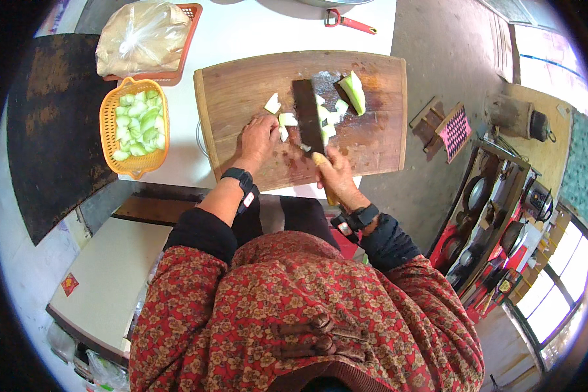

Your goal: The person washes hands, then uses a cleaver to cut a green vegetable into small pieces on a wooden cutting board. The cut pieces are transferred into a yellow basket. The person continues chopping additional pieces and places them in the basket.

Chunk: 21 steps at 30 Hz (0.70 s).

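A cleaver (306, 112) with a dark, wide blade is gripped by its handle in my right hand (336, 174). The blade stands over the wooden cutting board (240, 88), among pale green-white vegetable chunks (331, 116) that lie mostly to its right. Left of the blade, my left hand (258, 142) rests on the board with fingers curled against a couple of cut pieces (287, 119). Whether the fingers pinch one is hidden. One more chunk (273, 104) lies just beyond those fingers. A larger green-skinned wedge (354, 92) sits at the board's upper right.
An orange plastic basket (104, 127) of cut green pieces stands left of the board. Behind it, a plastic bag (142, 39) sits on a reddish basket (190, 36). A red-handled peeler (350, 22) lies on the white table (255, 34). A small stool (453, 130) stands on the floor at right.
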Motion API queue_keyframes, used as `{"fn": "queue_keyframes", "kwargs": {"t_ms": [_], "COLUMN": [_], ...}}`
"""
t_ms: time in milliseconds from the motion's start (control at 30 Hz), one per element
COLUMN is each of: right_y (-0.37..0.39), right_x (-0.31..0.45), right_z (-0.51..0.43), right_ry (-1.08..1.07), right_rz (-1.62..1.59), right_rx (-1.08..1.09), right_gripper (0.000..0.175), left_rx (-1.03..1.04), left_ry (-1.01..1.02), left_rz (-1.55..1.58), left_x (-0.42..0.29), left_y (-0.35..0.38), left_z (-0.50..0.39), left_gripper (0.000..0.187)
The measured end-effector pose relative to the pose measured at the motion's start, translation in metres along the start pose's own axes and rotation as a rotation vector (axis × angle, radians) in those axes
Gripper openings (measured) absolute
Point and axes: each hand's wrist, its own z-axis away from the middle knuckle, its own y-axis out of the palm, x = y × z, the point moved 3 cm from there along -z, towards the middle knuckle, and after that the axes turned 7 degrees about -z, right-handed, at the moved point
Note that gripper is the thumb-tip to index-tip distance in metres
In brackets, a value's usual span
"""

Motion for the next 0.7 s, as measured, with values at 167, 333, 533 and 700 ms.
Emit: {"fn": "queue_keyframes", "kwargs": {"t_ms": [167, 333, 533, 700], "right_y": [-0.044, -0.074, -0.077, -0.073], "right_x": [0.014, -0.011, 0.004, 0.027], "right_z": [0.007, 0.004, 0.015, 0.006], "right_ry": [-0.299, -0.106, -0.539, -0.680], "right_rz": [0.221, 0.108, 1.179, 1.520], "right_rx": [-0.092, -0.317, -0.227, -0.064], "right_gripper": [0.015, 0.022, 0.025, 0.029], "left_rx": [-0.040, -0.246, -0.328, 0.235], "left_ry": [-0.058, 0.162, 0.115, 0.459], "left_rz": [-0.018, -0.023, 0.411, 0.173], "left_x": [-0.005, -0.036, -0.064, -0.104], "left_y": [-0.005, -0.010, -0.041, -0.049], "left_z": [-0.003, -0.011, -0.053, -0.061], "left_gripper": [0.014, 0.027, 0.024, 0.029]}}
